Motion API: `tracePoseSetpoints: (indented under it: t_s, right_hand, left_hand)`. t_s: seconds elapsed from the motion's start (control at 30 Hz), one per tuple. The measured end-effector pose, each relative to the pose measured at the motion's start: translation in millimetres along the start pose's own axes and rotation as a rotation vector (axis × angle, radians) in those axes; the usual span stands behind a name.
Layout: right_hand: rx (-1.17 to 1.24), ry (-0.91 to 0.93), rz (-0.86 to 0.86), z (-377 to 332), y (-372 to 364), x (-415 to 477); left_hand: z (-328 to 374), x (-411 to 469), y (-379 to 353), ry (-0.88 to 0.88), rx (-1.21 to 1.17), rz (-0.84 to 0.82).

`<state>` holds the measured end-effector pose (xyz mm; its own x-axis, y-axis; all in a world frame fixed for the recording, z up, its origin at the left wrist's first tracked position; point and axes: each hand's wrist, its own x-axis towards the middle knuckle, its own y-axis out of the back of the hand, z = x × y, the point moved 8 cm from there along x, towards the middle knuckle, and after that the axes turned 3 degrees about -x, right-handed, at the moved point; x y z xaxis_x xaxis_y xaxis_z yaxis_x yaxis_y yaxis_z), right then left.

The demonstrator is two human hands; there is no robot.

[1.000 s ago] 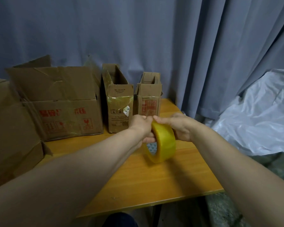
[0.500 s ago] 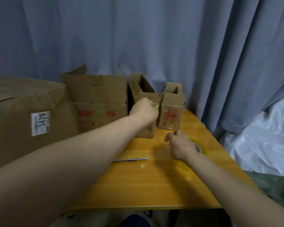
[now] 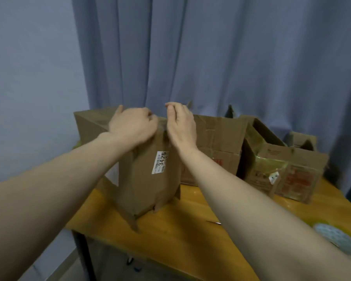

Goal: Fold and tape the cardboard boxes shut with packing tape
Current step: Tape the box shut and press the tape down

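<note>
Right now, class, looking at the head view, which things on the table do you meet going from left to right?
Labelled box → large open box → narrow tape-wrapped box → small red-printed box → roll of tape.

Head camera looks forward-down, close over table [image 3: 180,232] (wide-angle, single view)

**Setting.** A pleated blue-grey curtain [image 3: 211,57] fills the field from 11 to 3 o'clock, hanging in vertical folds down behind the table. A plain pale-blue wall [image 3: 28,78] occupies 9 to 11 o'clock and meets the curtain's edge. The table [image 3: 180,236], with an orange-toned wooden top, spans 6 to 4 o'clock. One dark table leg [image 3: 83,258] descends at 7 o'clock, with grey floor [image 3: 65,272] beside it. Lighting is soft and even, with a faint sheen on the tabletop.
</note>
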<state>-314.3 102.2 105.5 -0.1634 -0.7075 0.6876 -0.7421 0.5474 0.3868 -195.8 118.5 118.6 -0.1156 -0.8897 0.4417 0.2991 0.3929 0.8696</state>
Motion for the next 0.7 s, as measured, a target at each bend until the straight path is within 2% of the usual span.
tracePoseSetpoints:
  t_s: [0.1, 0.23, 0.47, 0.57, 0.7]
  right_hand:
    - [-0.119, -0.039, 0.003, -3.5, -23.1, 9.3]
    - [-0.197, -0.063, 0.031, 2.3, -36.0, 11.2]
    - [-0.042, 0.144, 0.208, 21.8, -42.2, -10.6]
    - [0.008, 0.192, 0.158, 32.8, -48.6, -31.9]
    - [-0.036, 0.131, 0.108, 25.4, -49.9, -37.3]
  left_hand:
    - [-25.0, 4.4, -18.6, 0.032, -0.037, -0.235]
    - [-28.4, 6.6, -24.5, -0.037, 0.01, -0.37]
    - [-38.8, 13.6, -32.2, -0.033, -0.04, -0.331]
    - [-39.3, 13.4, -33.7, -0.022, -0.039, -0.314]
    - [-39.9, 14.5, -36.1, -0.046, -0.028, -0.321]
